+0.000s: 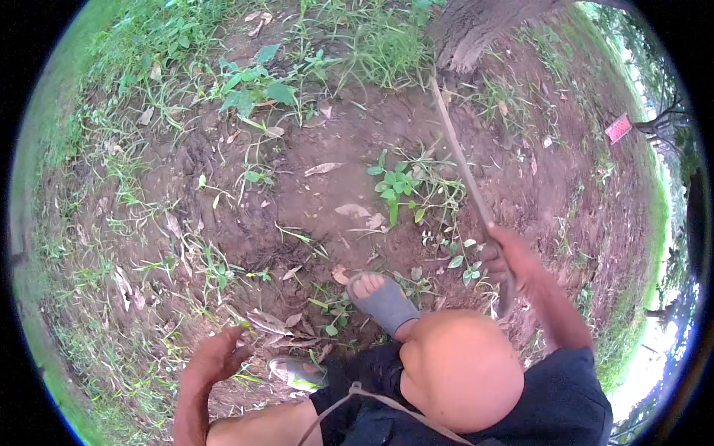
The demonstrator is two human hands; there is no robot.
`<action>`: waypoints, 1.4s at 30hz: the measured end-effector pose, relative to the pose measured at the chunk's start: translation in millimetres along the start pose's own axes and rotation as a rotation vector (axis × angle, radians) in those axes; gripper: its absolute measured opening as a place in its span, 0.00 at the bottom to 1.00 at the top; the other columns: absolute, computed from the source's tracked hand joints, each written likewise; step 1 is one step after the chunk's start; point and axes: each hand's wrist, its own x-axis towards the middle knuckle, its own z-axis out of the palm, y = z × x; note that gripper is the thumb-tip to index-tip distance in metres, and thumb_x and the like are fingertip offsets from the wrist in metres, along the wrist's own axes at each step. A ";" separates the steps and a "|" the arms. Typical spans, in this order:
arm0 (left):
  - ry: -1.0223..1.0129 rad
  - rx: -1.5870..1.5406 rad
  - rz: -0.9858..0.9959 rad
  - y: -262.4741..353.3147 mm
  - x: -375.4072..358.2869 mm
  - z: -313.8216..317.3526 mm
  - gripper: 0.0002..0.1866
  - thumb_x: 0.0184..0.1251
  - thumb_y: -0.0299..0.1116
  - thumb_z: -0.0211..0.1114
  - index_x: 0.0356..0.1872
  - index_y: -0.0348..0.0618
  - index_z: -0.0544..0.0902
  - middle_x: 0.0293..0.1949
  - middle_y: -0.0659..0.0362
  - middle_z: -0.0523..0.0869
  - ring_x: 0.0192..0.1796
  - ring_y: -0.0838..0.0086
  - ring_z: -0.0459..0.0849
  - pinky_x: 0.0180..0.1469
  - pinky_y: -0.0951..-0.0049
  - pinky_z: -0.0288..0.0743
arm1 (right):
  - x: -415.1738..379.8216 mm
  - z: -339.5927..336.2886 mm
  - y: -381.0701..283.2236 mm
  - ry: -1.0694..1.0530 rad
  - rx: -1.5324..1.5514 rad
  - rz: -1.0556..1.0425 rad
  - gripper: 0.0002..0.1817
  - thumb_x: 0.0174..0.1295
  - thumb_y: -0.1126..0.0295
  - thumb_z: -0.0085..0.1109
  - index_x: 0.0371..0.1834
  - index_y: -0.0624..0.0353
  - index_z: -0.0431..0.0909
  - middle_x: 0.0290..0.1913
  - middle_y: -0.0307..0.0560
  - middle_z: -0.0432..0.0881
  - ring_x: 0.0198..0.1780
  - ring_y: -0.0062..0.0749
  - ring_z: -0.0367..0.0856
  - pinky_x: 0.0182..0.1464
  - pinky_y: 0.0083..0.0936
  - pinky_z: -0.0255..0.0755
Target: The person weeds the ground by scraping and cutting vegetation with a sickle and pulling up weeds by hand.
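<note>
Left hand [221, 354] is low beside the dry leaves [277, 325], fingers partly curled, green bit at the fingertips, can't tell if it's gripped. Right hand [512, 258], beyond the bent knee [465, 368], has its fingers clenched round the near part of a long stick [461, 160], which slants over bare soil past the right side of a leafy green plant [397, 183]. Stick's far end is by the base of the tree trunk [472, 33]; red sign [618, 129] off to the right.
</note>
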 end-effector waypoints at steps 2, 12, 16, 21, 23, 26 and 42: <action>-0.072 0.141 -0.015 -6.4 6.6 1.7 0.26 0.69 0.41 0.63 0.63 0.40 0.73 0.45 0.40 0.85 0.51 0.44 0.84 0.52 0.53 0.77 | 11.0 4.8 -28.8 0.091 -0.118 -0.029 0.15 0.76 0.55 0.45 0.42 0.56 0.70 0.22 0.32 0.71 0.15 0.12 0.65 0.10 0.13 0.59; 0.143 -0.040 0.105 -9.5 -6.7 3.7 0.26 0.67 0.42 0.65 0.61 0.39 0.76 0.45 0.39 0.85 0.48 0.45 0.85 0.49 0.55 0.78 | 19.4 21.8 -56.8 0.118 -0.208 -0.088 0.15 0.77 0.57 0.42 0.41 0.57 0.72 0.23 0.31 0.71 0.14 0.12 0.64 0.10 0.13 0.60; -0.059 0.155 -0.051 -8.7 6.3 -0.7 0.25 0.67 0.42 0.64 0.60 0.39 0.76 0.44 0.39 0.85 0.48 0.43 0.83 0.49 0.52 0.77 | 92.0 -4.3 -91.7 -0.067 -0.157 -0.060 0.14 0.77 0.59 0.44 0.46 0.58 0.72 0.23 0.31 0.71 0.14 0.12 0.64 0.11 0.13 0.61; 0.014 0.182 0.156 6.8 37.2 -1.7 0.27 0.68 0.41 0.64 0.66 0.41 0.72 0.53 0.41 0.84 0.54 0.47 0.84 0.56 0.55 0.77 | 109.6 33.4 -79.5 0.141 -0.179 -0.197 0.16 0.74 0.56 0.50 0.40 0.60 0.69 0.21 0.31 0.69 0.14 0.14 0.63 0.10 0.13 0.60; 0.021 0.196 0.174 24.3 37.9 -3.8 0.27 0.69 0.41 0.64 0.65 0.41 0.72 0.52 0.42 0.84 0.53 0.47 0.84 0.55 0.55 0.77 | 139.2 22.2 -50.0 0.165 -0.181 -0.227 0.17 0.73 0.54 0.51 0.44 0.59 0.71 0.22 0.32 0.70 0.16 0.16 0.65 0.13 0.17 0.64; -0.003 0.197 0.158 42.6 29.5 -7.6 0.26 0.69 0.42 0.64 0.64 0.41 0.73 0.52 0.43 0.84 0.53 0.47 0.84 0.55 0.55 0.77 | 159.1 26.5 -12.5 0.178 -0.236 -0.277 0.20 0.70 0.51 0.54 0.47 0.59 0.72 0.24 0.36 0.73 0.19 0.22 0.71 0.19 0.24 0.69; -0.048 0.067 -0.069 1.5 -0.3 4.1 0.28 0.72 0.47 0.61 0.64 0.37 0.73 0.48 0.37 0.85 0.53 0.45 0.84 0.52 0.53 0.77 | -0.9 -56.0 102.9 0.135 -0.272 -0.157 0.20 0.71 0.51 0.52 0.45 0.60 0.71 0.21 0.32 0.67 0.16 0.18 0.66 0.15 0.21 0.61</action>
